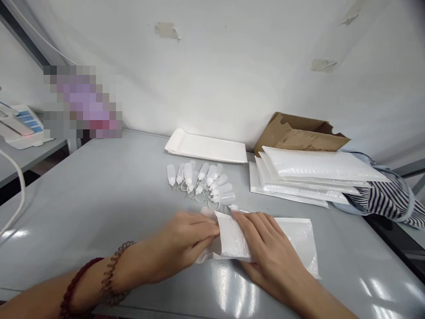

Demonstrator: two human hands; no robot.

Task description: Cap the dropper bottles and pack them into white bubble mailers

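A white bubble mailer (234,241) lies on the grey table in front of me, its open end and flap facing left. My left hand (186,241), slightly blurred, is closed with its fingertips at the mailer's open end. My right hand (265,248) grips the middle of the mailer, fingers over the top and thumb at the near edge. Just beyond the mailer lie several small translucent dropper bottles (224,189) with white caps and loop straps. One white cap (233,207) touches the mailer's far edge, near my right fingertips.
A stack of padded mailers (318,166) lies at the right, before an open cardboard box (299,128). Flat white envelopes (209,148) rest against the wall. Striped cloth (385,199) sits at the right edge. A white device (25,126) and a cable (20,190) are at the left.
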